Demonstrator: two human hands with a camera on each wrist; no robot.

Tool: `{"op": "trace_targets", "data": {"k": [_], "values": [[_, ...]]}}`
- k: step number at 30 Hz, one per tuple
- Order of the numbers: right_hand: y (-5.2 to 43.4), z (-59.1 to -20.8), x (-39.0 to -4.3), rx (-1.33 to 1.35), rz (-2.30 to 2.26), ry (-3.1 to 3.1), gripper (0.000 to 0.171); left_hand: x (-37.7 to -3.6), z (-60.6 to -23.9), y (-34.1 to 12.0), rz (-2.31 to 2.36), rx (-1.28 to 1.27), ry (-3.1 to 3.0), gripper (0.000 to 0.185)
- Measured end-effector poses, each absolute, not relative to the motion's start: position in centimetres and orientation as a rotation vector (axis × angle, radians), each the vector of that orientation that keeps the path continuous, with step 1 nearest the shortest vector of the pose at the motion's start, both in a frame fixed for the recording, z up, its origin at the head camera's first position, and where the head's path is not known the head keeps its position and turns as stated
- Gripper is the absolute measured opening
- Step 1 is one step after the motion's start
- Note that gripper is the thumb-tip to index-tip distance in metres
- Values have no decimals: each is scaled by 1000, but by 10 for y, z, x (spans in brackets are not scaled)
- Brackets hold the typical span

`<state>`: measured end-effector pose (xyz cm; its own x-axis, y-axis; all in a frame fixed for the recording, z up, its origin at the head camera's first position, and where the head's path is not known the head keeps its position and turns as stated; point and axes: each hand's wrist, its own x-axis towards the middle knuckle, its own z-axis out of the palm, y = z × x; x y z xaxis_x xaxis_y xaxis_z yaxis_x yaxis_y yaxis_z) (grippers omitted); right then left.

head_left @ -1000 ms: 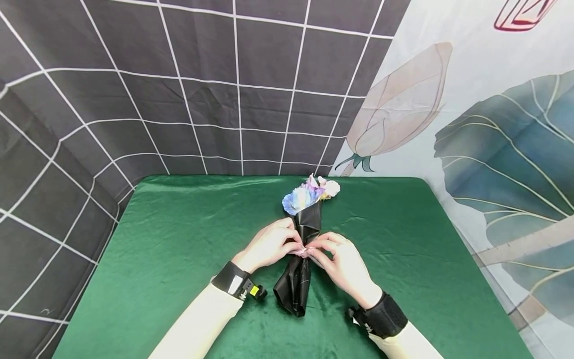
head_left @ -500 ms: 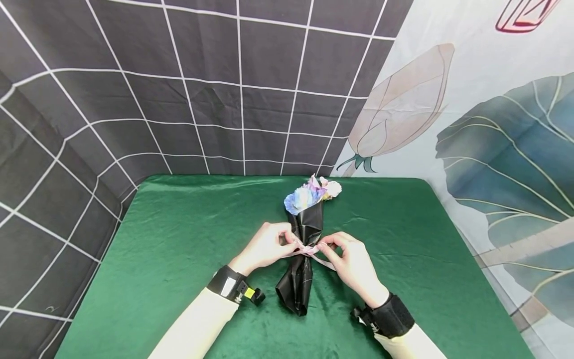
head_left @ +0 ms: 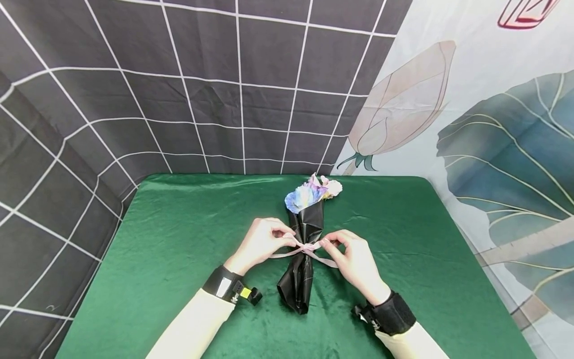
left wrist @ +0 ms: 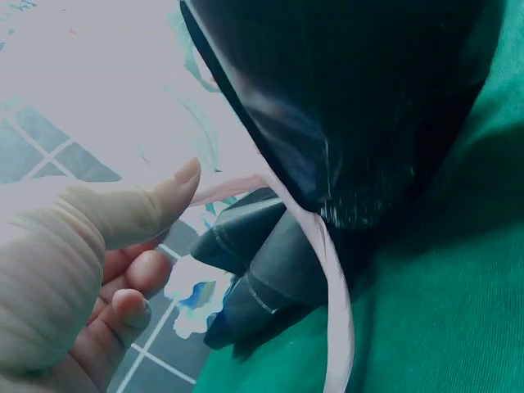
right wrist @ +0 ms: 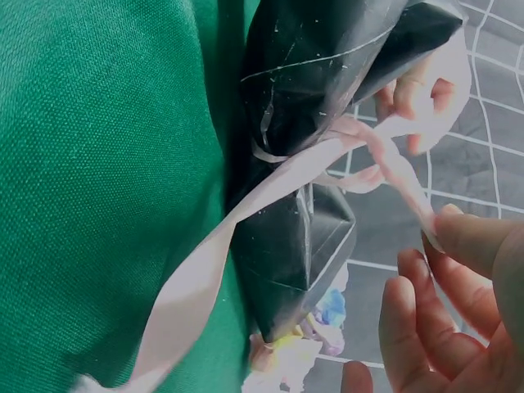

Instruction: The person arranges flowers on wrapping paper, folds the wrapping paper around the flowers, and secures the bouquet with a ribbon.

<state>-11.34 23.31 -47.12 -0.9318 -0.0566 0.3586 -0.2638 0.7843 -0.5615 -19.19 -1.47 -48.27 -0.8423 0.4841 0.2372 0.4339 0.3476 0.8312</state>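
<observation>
A bouquet of blue, purple and white flowers [head_left: 302, 198] lies on the green cloth, wrapped in black paper [head_left: 311, 222]. Round its narrow waist goes a pink ribbon [head_left: 307, 248], crossed at the front in a bow-like shape. On the left side my left hand [head_left: 261, 244] pinches one part of the ribbon between thumb and fingers. Opposite it, my right hand [head_left: 354, 257] pinches another part, seen closely in the right wrist view beside the thumb [right wrist: 471, 233]. Two loose ribbon tails [right wrist: 192, 286] trail outward below the hands, one to each side.
The green cloth [head_left: 188, 214] covers the table. A dark curtain with a white grid [head_left: 264, 109] stands behind and to the left. A pale hanging with painted lotus [head_left: 399, 104] is at the right. Each wrist wears a black strap [head_left: 219, 284] with a small camera.
Both hands have drawn apart from the waist of the bouquet, the left hand furthest, pulling the ribbon outward. The ribbon's crossing and loose tails now show, where the fingers covered them before.
</observation>
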Motion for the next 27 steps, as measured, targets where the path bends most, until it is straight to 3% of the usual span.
{"op": "trace_targets", "data": {"k": [4, 16, 23, 27], "values": [[235, -471, -112, 222, 883, -2676, 12, -191, -484, -22, 1502, 866, 2586, 6], [242, -479, -111, 147, 858, -2809, 15, -190, -488, -29, 1451, 903, 2590, 5], [241, -478, -112, 50, 942, -2811, 32, -190, -489, -30, 1436, 889, 2590, 5], [244, -479, -111, 118, 954, -2813, 22, -190, -491, -31, 1444, 884, 2592, 5]]}}
